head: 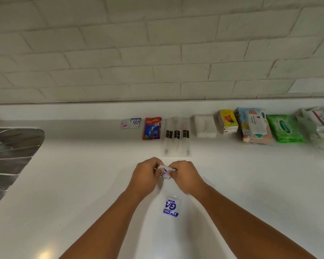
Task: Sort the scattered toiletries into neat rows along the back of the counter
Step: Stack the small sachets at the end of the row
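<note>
Head view: two hands on one sachet

The left hand (148, 176) and right hand (187, 177) pinch a small white-and-blue sachet (165, 173) between them, over the white counter (82, 184). A blue sachet (171, 207) lies loose between the forearms. A Colgate packet (152, 128), wrapped toothbrushes (177, 139) and a green wipes pack (285, 128) line the back.

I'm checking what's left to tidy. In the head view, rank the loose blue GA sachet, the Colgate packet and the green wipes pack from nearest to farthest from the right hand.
From the right hand:
1. loose blue GA sachet, nearer the person, between the forearms
2. Colgate packet, back row, slightly left
3. green wipes pack, back row, far right
</note>
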`<state>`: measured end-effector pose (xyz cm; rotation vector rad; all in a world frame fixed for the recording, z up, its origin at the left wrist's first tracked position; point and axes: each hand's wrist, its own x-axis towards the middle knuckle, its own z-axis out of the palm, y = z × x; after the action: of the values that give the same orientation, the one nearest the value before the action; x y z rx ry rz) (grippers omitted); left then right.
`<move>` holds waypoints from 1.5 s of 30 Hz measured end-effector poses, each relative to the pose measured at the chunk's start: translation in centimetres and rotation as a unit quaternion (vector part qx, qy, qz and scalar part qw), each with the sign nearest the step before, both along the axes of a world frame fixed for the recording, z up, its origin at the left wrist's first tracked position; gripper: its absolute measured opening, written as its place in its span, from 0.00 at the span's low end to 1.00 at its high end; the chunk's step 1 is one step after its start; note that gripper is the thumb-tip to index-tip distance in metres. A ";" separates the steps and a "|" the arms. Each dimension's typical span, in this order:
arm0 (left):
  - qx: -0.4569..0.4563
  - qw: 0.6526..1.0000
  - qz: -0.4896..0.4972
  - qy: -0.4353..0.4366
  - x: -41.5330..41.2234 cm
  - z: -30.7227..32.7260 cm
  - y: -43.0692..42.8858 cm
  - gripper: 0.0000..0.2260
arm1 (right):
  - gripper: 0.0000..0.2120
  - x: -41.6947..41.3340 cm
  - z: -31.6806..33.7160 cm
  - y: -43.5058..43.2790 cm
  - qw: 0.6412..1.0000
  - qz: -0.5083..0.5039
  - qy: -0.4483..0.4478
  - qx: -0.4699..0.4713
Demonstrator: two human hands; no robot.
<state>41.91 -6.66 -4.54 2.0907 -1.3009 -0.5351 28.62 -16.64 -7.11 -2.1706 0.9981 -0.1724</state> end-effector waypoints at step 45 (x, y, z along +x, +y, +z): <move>0.011 0.987 0.158 0.011 28.8 -5.0 -11.0 0.10 | 0.16 28.1 -0.2 -6.5 0.980 -0.141 0.030 -0.139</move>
<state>70.76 -17.62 -9.49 2.2449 -0.9276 -0.4309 56.70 -23.09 -7.32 -2.2837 1.3855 -0.4028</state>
